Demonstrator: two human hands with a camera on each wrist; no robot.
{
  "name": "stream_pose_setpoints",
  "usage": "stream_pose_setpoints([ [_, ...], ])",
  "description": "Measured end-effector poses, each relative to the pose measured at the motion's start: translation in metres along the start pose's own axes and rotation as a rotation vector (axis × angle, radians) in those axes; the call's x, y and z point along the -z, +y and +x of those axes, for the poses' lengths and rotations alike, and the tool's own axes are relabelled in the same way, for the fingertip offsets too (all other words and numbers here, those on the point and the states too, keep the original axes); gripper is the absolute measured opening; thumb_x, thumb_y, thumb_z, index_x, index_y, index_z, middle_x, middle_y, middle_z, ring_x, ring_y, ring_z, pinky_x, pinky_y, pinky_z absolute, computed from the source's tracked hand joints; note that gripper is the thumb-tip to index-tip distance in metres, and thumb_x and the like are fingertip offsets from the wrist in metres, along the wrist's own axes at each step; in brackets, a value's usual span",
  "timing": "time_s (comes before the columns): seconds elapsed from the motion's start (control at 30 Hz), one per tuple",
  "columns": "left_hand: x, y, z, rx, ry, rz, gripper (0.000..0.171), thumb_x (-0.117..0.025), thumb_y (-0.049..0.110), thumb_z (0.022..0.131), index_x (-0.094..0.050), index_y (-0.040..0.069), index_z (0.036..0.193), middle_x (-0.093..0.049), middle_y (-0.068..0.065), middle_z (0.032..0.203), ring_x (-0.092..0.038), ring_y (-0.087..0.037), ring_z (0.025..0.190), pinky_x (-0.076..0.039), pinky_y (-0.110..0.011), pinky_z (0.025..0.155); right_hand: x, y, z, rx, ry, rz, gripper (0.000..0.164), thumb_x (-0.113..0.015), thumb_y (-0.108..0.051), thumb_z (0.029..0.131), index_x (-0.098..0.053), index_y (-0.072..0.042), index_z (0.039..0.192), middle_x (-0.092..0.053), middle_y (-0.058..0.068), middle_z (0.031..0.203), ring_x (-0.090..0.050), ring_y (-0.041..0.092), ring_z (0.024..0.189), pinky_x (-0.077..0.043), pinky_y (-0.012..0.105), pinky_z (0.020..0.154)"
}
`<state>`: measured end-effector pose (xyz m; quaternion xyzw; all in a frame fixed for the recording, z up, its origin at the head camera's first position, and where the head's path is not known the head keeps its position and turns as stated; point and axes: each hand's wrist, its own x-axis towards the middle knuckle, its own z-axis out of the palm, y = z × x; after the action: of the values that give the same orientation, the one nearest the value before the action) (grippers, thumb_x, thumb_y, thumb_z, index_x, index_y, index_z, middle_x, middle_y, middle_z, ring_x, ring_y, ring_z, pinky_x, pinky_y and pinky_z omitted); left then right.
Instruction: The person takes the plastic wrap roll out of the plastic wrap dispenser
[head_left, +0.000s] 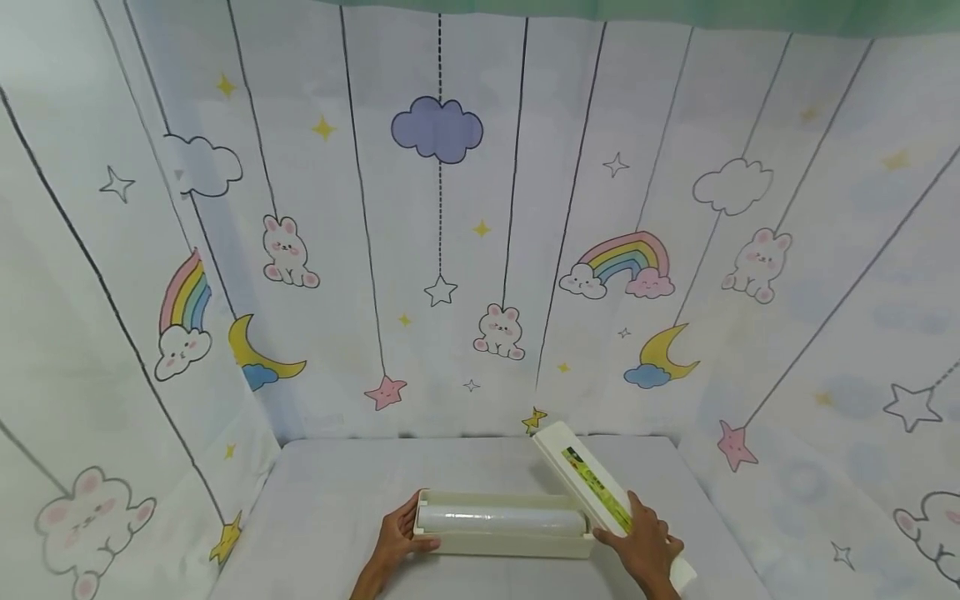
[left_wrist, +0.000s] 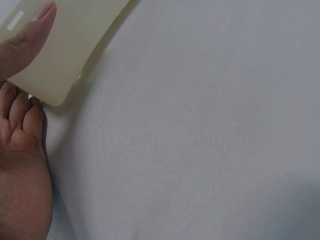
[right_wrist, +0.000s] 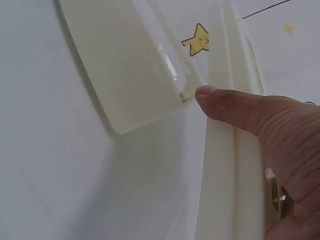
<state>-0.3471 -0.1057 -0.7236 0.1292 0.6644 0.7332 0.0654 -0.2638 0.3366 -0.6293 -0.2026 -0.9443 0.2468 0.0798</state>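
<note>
In the head view, the box (head_left: 512, 547) is at six o'clock, on a pale table (head_left: 345, 483). Its top is open, and a shiny roll (head_left: 502, 518) lies inside, running from nine to three o'clock like the box.

The left hand (head_left: 397, 536) holds the box at its nine o'clock end. Its thumb lies flat on the near side, and the other fingers bend round the end.

The right hand (head_left: 648, 543) is at the box's three o'clock end. It holds the long white lid (head_left: 557, 442) with its thumb across it. The tip of that thumb is right by the box's corner; I cannot tell if they touch. The lid leans, with one end up toward eleven o'clock and the other down toward five. A green and yellow label (head_left: 597, 490) is stuck on it.

At twelve o'clock, past the table, hangs a white cloth (head_left: 420, 350) with bunnies, clouds and stars on it
</note>
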Motion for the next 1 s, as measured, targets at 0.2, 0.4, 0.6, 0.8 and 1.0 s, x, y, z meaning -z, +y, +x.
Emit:
stream_pose_setpoints([
  [0.2, -0.0008, 0.0012, 0.0002, -0.017, 0.003, 0.001, 0.1, -0.088, -0.005, 0.069, -0.033, -0.008, 0.153, -0.036, -0.03, 0.156, -0.039, -0.042, 0.144, -0.046, -0.014, 0.108, -0.0008, -0.0003, 0.0019, -0.014, 0.001, -0.003, 0.11, -0.088, -0.053, 0.066, -0.038, -0.003, 0.15, -0.055, 0.032, 0.132, -0.051, 0.047, 0.107, -0.032, 0.063, 0.084],
  [0.4, -0.0003, -0.0008, 0.0002, -0.022, 0.013, 0.001, 0.1, -0.088, -0.005, 0.068, -0.035, -0.008, 0.152, -0.037, -0.029, 0.156, -0.04, -0.041, 0.144, -0.046, -0.015, 0.109, -0.0014, 0.0035, 0.0029, -0.034, -0.015, -0.002, 0.111, -0.088, -0.053, 0.066, -0.037, -0.004, 0.151, -0.054, 0.031, 0.135, -0.05, 0.046, 0.107, -0.032, 0.061, 0.083],
  [0.6, 0.0, -0.0015, 0.0005, -0.031, 0.004, -0.009, 0.1, -0.088, -0.006, 0.068, -0.034, -0.008, 0.152, -0.036, -0.029, 0.156, -0.039, -0.04, 0.145, -0.046, -0.015, 0.109, -0.0009, 0.0034, 0.0046, -0.041, -0.01, 0.002, 0.112, -0.088, -0.054, 0.066, -0.035, -0.004, 0.152, -0.053, 0.031, 0.136, -0.049, 0.046, 0.108, -0.031, 0.06, 0.083],
  [0.8, -0.0002, -0.0014, 0.0003, -0.031, 0.003, -0.018, 0.099, -0.087, -0.007, 0.069, -0.034, -0.008, 0.152, -0.036, -0.03, 0.156, -0.038, -0.041, 0.145, -0.046, -0.017, 0.11, 0.0, 0.0036, 0.0048, -0.051, 0.003, -0.011, 0.114, -0.088, -0.055, 0.064, -0.035, -0.004, 0.151, -0.053, 0.031, 0.135, -0.05, 0.048, 0.108, -0.033, 0.063, 0.084],
  [1.0, 0.0003, -0.0031, 0.0005, 0.001, 0.012, -0.04, 0.101, -0.088, -0.008, 0.067, -0.034, -0.006, 0.153, -0.036, -0.026, 0.158, -0.035, -0.043, 0.146, -0.045, -0.017, 0.111, -0.0005, 0.0077, 0.005, -0.071, -0.011, -0.01, 0.121, -0.088, -0.06, 0.061, -0.033, -0.004, 0.153, -0.052, 0.031, 0.134, -0.049, 0.046, 0.108, -0.031, 0.061, 0.085],
])
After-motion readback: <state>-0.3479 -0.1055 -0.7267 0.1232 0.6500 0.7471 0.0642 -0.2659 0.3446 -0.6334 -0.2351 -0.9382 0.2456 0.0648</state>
